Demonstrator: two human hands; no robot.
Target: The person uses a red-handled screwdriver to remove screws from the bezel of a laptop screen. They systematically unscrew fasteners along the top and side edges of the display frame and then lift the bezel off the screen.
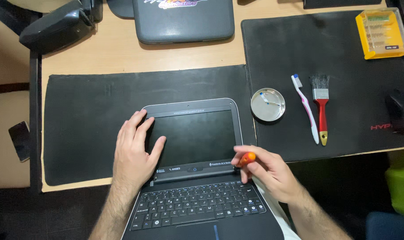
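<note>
Left hand rests open, palm down, on the screen of the small laptop at the desk's near edge. Right hand grips an orange-handled screwdriver beside the screen's lower right corner.

A light wooden desk fills the view, covered by two black mats, one to the left and one to the right. Dark floor lies below its near edge, and a pale seat stands at the left.
</note>
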